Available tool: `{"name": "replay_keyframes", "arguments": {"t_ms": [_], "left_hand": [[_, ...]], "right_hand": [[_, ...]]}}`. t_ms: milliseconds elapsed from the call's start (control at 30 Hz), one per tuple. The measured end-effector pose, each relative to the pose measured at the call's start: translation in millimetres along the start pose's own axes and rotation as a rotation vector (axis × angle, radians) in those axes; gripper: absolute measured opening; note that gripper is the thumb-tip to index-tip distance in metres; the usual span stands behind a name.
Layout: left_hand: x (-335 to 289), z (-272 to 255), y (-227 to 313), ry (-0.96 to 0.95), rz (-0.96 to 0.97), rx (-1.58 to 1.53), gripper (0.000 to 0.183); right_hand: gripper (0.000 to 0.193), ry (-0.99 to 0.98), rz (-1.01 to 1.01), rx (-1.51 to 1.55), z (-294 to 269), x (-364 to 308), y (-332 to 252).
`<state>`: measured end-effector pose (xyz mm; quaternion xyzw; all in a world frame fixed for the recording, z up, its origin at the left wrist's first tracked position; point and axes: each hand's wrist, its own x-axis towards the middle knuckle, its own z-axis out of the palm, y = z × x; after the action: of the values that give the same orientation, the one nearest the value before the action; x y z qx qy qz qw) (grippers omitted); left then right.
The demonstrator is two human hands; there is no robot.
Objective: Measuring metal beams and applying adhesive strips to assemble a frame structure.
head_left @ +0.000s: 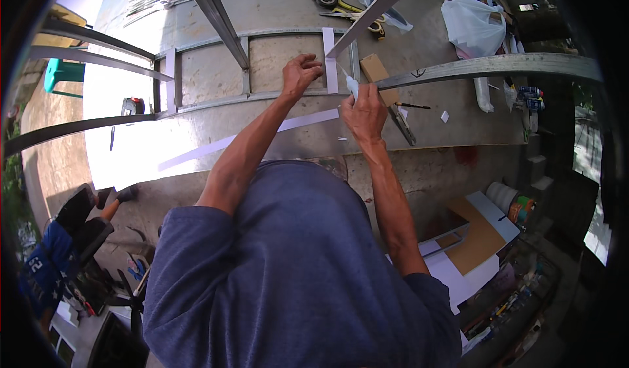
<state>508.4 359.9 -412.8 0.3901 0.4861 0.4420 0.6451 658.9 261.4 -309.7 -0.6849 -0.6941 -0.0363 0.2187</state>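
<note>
My right hand [367, 116] is closed around a small pale squeeze bottle [352, 86] with a thin nozzle. The nozzle points up and left, towards a white strip [331, 73] lying across the metal frame [275, 32]. Just left of that strip, my left hand [302, 74] hovers with its fingers loosely bent and apart, holding nothing. A flat upright [367, 17] rises from the strip, and a metal bar [485, 68] runs off to the right beside my right hand. Another white strip [173, 79] crosses the frame's left end.
Scissors [354, 15] and tape lie at the table's [445, 129] far side, near a white plastic bag [473, 27]. A long white strip [249, 138] lies along the near edge. Wood [380, 79] sits right of the frame. Another person [59, 250] is at lower left.
</note>
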Motion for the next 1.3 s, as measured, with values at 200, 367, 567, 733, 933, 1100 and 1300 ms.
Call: {"name": "replay_keyframes", "arguments": {"t_ms": [200,367,567,733,933,1100,1300], "left_hand": [[-2,0,-1,0.003,-0.004,-0.011,0.048],[-2,0,-2,0.037,0.0,-0.007,0.042],[-4,0,2,0.051,-0.004,-0.012,0.039],[-4,-1,1,0.058,-0.002,-0.019,0.036],[-3,-2,2,0.024,-0.029,0.008,0.038],[-4,-2,0,0.04,-0.034,-0.005,0.037],[-4,-1,2,0.06,-0.032,0.016,0.035]], "right_hand": [[0.018,-0.008,0.027,0.037,-3,1,-3],[0.016,-0.01,0.011,0.048,-3,2,-5],[0.017,0.032,0.0,0.02,2,1,-2],[0.017,0.037,0.007,0.003,1,2,-2],[0.017,0.051,0.01,-0.003,1,0,-2],[0.018,0.051,0.027,0.024,-4,-7,-5],[0.022,0.03,0.074,0.133,-2,-14,-6]]}}
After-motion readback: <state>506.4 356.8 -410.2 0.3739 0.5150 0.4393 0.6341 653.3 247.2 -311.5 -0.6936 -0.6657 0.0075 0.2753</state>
